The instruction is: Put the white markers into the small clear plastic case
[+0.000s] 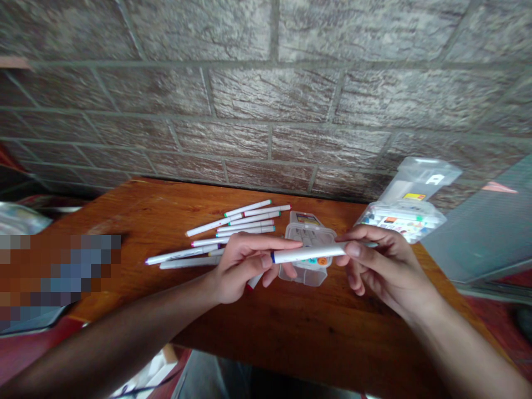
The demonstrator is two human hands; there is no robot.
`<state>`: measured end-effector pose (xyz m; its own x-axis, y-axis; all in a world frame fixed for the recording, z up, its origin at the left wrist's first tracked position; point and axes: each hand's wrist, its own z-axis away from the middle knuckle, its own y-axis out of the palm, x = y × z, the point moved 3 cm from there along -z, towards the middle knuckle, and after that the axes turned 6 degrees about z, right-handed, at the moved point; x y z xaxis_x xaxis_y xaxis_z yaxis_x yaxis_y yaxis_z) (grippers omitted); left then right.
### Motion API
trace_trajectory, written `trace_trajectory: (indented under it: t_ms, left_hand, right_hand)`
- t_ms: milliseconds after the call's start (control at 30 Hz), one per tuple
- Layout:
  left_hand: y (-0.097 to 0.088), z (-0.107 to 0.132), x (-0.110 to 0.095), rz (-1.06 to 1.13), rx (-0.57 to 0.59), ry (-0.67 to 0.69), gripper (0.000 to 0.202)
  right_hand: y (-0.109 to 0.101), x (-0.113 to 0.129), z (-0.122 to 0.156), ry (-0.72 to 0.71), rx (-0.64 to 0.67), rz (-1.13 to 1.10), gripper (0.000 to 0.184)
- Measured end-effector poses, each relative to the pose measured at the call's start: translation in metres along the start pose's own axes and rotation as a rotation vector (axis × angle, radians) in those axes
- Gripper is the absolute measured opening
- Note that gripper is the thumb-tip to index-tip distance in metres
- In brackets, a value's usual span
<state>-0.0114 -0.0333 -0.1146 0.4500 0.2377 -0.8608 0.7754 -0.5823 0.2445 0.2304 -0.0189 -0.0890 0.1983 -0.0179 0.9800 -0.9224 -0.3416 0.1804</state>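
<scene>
A white marker with a blue end (310,253) lies across the gap between my hands, held level above the table. My left hand (245,267) pinches its blue end between thumb and fingers, and my right hand (374,266) grips the far end. Below my left hand, a red-tipped marker (253,282) pokes out, mostly hidden by the fingers. Several loose white markers (233,227) lie beside that hand on the wooden table (266,343). A clear plastic case (305,274) sits beneath the held marker, partly hidden by it.
A second clear case (401,220) packed with markers stands at the table's right end, its lid (419,178) raised against the brick wall (266,94). The wall runs along the table's far edge. A pixelated patch (54,277) covers the left side.
</scene>
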Motion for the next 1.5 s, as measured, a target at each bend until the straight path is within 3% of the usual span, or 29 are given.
trace_trajectory:
  t_ms: [1033,1300,1500]
  left_hand:
    - [0.0012,-0.0002,-0.0013,-0.023,0.029,0.018,0.039]
    - [0.0034,-0.0019,-0.0013,-0.072,-0.051,0.003,0.032]
    - [0.0038,-0.0038,-0.0021,-0.197,-0.126,-0.059,0.039]
  right_hand:
    - [-0.0002,-0.0009,-0.0017,-0.011,0.029,-0.015,0.016]
    - [0.0066,0.0045,0.0049,0.017,-0.077,0.020,0.029]
    - [0.0029,0.0015,0.0013,-0.040,0.022,0.022,0.026]
